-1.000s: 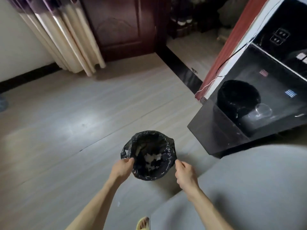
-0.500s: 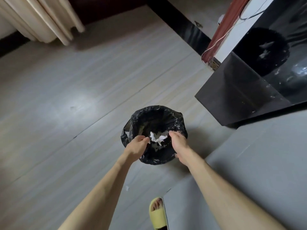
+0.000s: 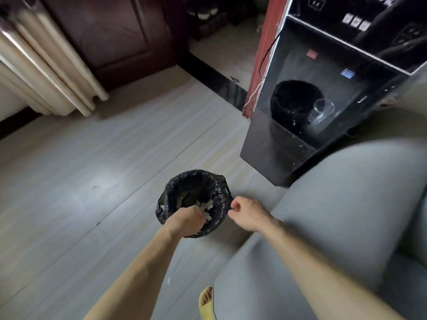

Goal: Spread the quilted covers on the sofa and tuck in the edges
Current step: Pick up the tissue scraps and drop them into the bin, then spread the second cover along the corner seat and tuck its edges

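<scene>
No quilted cover is in view. The grey sofa point(image 3: 346, 204) fills the lower right, its rounded arm under my right forearm. On the floor beside it stands a small bin lined with a black bag point(image 3: 196, 188), with white crumpled paper inside. My left hand point(image 3: 186, 221) lies over the bin's near rim with its fingers curled down inside, next to the paper. At the bag's right edge, my right hand point(image 3: 248, 214) has its fingers curled and its thumb and forefinger pinched together.
A black cabinet-like appliance point(image 3: 277, 146) stands just beyond the sofa, with a clear glass cup point(image 3: 322, 110) on its shelf. Cream curtains point(image 3: 46, 72) and a dark wooden door point(image 3: 120, 35) are at the back. My foot in a yellow slipper point(image 3: 206, 303) is by the sofa.
The camera has tilted back up. My left hand has moved from the bin's left rim to its near rim, with the fingers inside. My right hand has shifted out to the bag's right edge.
</scene>
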`<state>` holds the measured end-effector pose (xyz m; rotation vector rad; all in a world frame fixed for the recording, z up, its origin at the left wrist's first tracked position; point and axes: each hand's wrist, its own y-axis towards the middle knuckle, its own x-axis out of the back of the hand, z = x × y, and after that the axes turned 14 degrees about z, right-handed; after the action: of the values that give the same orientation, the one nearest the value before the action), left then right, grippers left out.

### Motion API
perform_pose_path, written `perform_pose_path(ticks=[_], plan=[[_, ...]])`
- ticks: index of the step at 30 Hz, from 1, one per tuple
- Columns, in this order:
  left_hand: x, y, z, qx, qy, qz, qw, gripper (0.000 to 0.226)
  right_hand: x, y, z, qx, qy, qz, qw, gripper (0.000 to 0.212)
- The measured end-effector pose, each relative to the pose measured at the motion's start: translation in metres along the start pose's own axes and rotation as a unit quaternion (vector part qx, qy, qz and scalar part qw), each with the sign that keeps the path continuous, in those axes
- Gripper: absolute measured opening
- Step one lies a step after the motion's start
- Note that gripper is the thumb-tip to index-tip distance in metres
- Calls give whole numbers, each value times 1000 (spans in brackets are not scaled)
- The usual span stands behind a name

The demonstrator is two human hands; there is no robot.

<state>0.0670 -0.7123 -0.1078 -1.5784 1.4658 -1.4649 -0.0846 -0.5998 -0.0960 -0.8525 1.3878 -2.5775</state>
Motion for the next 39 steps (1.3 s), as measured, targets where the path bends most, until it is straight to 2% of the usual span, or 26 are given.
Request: perform_pose_path(ticks=[6,12,14,17,21,26,31,33,35,39], plan=[[-30,-120,-98,-92,104,-93,986,29,39,-184,-52,31,-23,-114,993,36],[-147,-281,-247,-230,204,-142,941,31,16,-425,-177,37,37,-276,960,31],[-208,-331,-300,-277,230,-141,922,32,-4,-507,-230,18,64,-317,946,31],[-305,-400,-373,-334,270,-128,894,31,-42,-617,-314,-4,115,-366,923,45],[-443,-480,-453,-411,327,-64,849,27,-106,-760,-416,-83,177,-442,876,30],[-586,-541,-518,-483,406,-5,776,27,-175,-891,-521,-189,224,-508,810,25],[-700,-571,-574,-517,486,20,705,33,-230,-984,-607,-280,289,-524,750,23],[-738,-571,-593,-517,511,23,686,32,-246,-1003,-637,-314,303,-517,736,22],[-775,-570,-612,-509,541,36,669,32,-263,-1018,-669,-348,321,-497,727,22],[-835,-563,-645,-503,583,44,636,32,-287,-1034,-719,-396,346,-430,734,28]])
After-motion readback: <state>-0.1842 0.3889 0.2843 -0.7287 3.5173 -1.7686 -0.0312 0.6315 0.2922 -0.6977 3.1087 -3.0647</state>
